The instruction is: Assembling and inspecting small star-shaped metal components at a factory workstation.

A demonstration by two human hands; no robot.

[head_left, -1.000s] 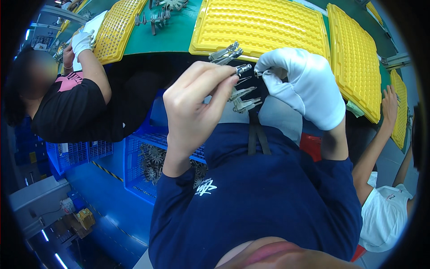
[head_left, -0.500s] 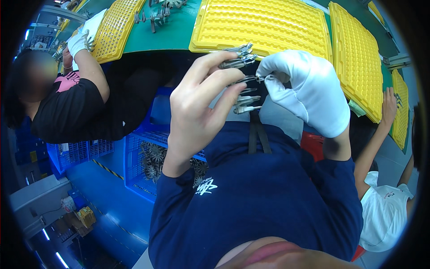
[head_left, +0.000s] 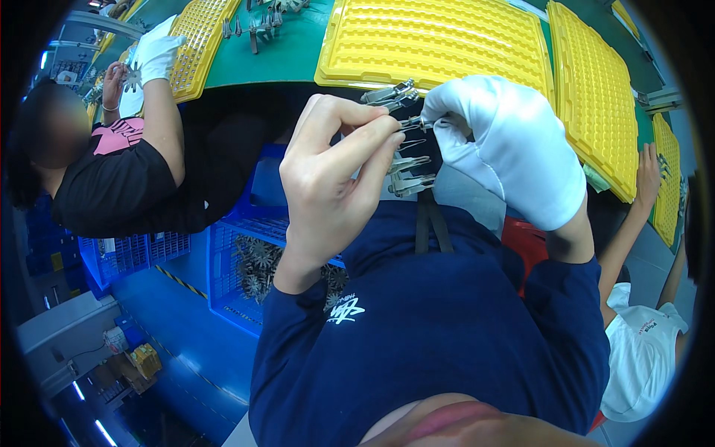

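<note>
My bare left hand (head_left: pixel 328 171) is closed on a metal clip rack (head_left: pixel 411 183), whose several narrow clip arms fan out past the fingertips. The rack's centre is hidden behind my fingers. My right hand (head_left: pixel 514 153), in a white glove, pinches at the tip of one clip arm (head_left: pixel 411 122). Something small and metallic shows at that pinch, too small to name. Both hands are close together, just in front of the near edge of a yellow pocketed tray (head_left: pixel 436 46).
More yellow trays (head_left: pixel 596 97) lie along the green table (head_left: pixel 257 65). Metal clip pieces (head_left: pixel 257 28) rest on it. Below left, a blue crate (head_left: pixel 234 304) contains star-shaped metal racks (head_left: pixel 257 261). A co-worker at left holds a star-shaped rack (head_left: pixel 132 77); another person's hand (head_left: pixel 648 173) reaches a tray at right.
The clip rack has shifted and turned slightly in my left hand. My right hand has moved a little left, still pinching. The left co-worker's gloved hand has risen toward the yellow tray.
</note>
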